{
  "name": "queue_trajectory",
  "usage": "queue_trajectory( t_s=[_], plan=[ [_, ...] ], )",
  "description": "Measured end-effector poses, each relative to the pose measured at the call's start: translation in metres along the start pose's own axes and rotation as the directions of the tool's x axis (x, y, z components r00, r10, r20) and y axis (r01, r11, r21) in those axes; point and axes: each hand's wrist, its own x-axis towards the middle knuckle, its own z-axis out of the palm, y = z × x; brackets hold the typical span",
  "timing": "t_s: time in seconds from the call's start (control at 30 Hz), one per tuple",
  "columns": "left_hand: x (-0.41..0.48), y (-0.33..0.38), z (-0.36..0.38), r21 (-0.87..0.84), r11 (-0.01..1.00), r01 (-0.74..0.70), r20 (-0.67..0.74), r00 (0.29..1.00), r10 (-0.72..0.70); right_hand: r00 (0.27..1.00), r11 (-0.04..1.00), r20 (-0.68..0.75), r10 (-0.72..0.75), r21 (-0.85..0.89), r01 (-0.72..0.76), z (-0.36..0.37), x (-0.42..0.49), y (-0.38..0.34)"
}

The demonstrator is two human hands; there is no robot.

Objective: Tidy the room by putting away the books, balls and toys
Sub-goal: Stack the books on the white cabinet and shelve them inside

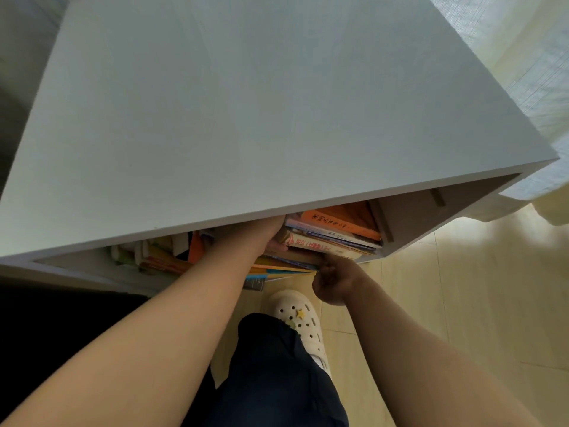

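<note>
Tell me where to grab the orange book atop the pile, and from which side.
Pinch the orange book by its front edge, coming in level through the cabinet's open front. It lies flat atop the pile, only that edge faces out, and the cabinet's top close above likely blocks a grasp from above.

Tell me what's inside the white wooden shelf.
Stacked orange and pale books, jumbled books leftward. White top board hides most of the left hand and anything deeper; right hand grips lower books.

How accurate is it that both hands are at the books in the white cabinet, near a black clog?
The head view shows the clog is white, not black. Left hand and right hand are at the books in the white cabinet.
</note>
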Motion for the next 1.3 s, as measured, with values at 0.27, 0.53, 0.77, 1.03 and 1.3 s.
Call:
queue_trajectory(
  t_s=[0.27, 0.53, 0.77, 1.03, 1.3],
  plan=[
    [-0.018, -0.032, -0.035, 0.736, 0.636, -0.232, -0.034, 0.926, 0.377, 0.971, 0.976, -0.128, -0.204, 0.054, 0.212, 0.01, 0.004, 0.02],
    [-0.034, -0.049, -0.055, 0.788, 0.604, -0.117, -0.157, 0.911, 0.381, 0.98, 0.98, 0.027, -0.197, -0.023, 0.197, 0.032, -0.002, 0.029],
    [-0.054, -0.056, -0.068, 0.858, 0.499, -0.122, -0.105, 0.91, 0.402, 0.926, 0.86, -0.01, -0.378, -0.376, 0.346, 0.023, -0.007, 0.043],
    [-0.074, -0.063, -0.077, 0.917, 0.355, -0.181, 0.003, 0.893, 0.449, 0.365, -0.416, 0.605, -0.707, -0.774, 0.477, 0.034, -0.081, 0.058],
    [-0.067, -0.063, -0.069, 0.946, 0.307, -0.102, -0.095, 0.82, 0.565, 0.316, -0.944, 0.899, -0.302, -0.328, 0.032, 0.045, -0.085, 0.05]
  ],
)
